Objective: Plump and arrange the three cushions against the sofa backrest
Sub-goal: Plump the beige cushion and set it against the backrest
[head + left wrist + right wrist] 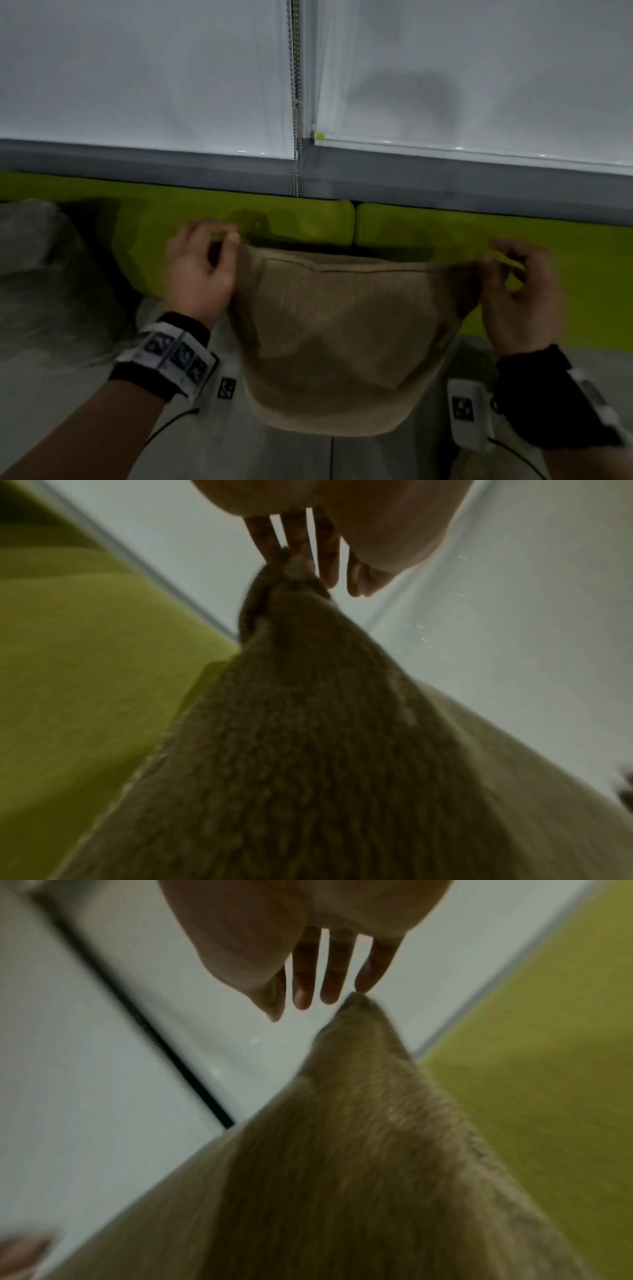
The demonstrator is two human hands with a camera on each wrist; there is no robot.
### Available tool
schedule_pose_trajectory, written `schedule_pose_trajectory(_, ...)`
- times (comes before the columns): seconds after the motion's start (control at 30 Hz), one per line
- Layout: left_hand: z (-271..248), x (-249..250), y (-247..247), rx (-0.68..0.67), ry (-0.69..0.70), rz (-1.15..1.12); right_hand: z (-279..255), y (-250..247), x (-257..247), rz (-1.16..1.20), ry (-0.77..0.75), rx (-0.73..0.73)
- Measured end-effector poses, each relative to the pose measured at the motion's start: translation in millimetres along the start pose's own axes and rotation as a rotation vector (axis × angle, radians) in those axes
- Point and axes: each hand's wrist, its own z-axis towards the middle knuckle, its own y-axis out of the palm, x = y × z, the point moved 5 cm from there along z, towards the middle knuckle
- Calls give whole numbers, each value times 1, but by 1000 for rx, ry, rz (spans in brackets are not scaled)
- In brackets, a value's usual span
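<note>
Tan cushion (337, 346) hung in the air in front of the green sofa backrest (428, 226), clear of the grey seat (298, 459) below. Left hand (200, 270) pinched its upper left corner between thumb and fingertips; right hand (520, 291) pinched the upper right corner likewise. The other fingers of each hand stayed loosely extended, as both wrist views showed. Holding it by the two top corners let the filling sag to the bottom, which suited a shake to plump it. Motion blur smeared the right hand, so the exact finger contact there was probably a pinch, not certain. A grey cushion (44, 274) sat at far left against the backrest. White blinds (137, 75) hung behind.
</note>
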Motion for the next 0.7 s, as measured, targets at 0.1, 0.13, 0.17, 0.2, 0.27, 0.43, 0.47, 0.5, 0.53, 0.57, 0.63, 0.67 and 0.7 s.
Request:
schedule_pose_trajectory(0.1, -20, 56, 23, -130, 407, 147, -36, 42, -70, -205, -442, -304)
schedule_pose_trajectory(0.13, -26, 69, 39, -227, 479, 195, -51, 64, -87, -258, -539, -450)
schedule_pose_trajectory(0.17, -30, 75, 57, -367, 486, 254, -65, 86, -98, -311, -574, -595)
schedule_pose_trajectory(0.2, -34, 72, 73, -505, 451, 318, -75, 105, -99, -357, -541, -734)
schedule_pose_trajectory(0.27, -34, 50, 90, -701, 300, 428, -77, 124, -81, -474, -380, -896)
schedule_pose_trajectory(0.43, -3, 19, 64, -642, 259, 616, -29, 95, -30, -621, -88, -801)
schedule_pose_trajectory(0.47, 3, 16, 58, -657, 275, 613, -18, 85, -23, -638, -78, -771)
schedule_pose_trajectory(0.5, 8, 15, 52, -686, 304, 573, -10, 76, -17, -641, -82, -760)
schedule_pose_trajectory(0.53, 11, 15, 45, -713, 348, 521, -3, 68, -11, -627, -95, -772)
schedule_pose_trajectory(0.57, 12, 14, 38, -738, 391, 485, 4, 60, -6, -594, -121, -806)
schedule_pose_trajectory(0.63, 10, 6, 24, -744, 469, 483, 9, 42, -1, -480, -253, -832)
schedule_pose_trajectory(0.67, 8, 1, 15, -727, 507, 477, 10, 31, 0, -392, -332, -808)
schedule_pose_trajectory(0.7, 4, -3, 6, -715, 549, 459, 10, 21, -2, -299, -361, -796)
